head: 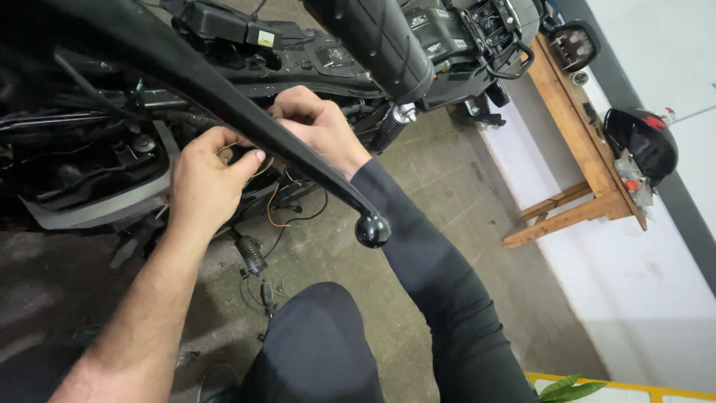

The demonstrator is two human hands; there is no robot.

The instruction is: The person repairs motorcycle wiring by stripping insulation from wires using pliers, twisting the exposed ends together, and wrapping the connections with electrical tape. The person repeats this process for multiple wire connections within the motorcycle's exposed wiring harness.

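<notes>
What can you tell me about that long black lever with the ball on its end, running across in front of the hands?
The black lever is a slim, smooth, curved bar, seemingly metal or hard plastic with a slight sheen. It sweeps from the upper left down to the right, ending in a round ball tip. It is close to the camera, crossing in front of both hands. The handlebar grip lies above it. Whether any hand touches it cannot be told.

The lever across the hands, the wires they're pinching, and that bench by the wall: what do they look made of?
Lever: looks like black-coated metal, smooth with a faint sheen, ending in a ball tip; could be plastic. Wires: thin, orange and black plastic-looking insulation, limp and curling. Bench: bare brown wood, matte, with visible plank edges and angled legs.
</notes>
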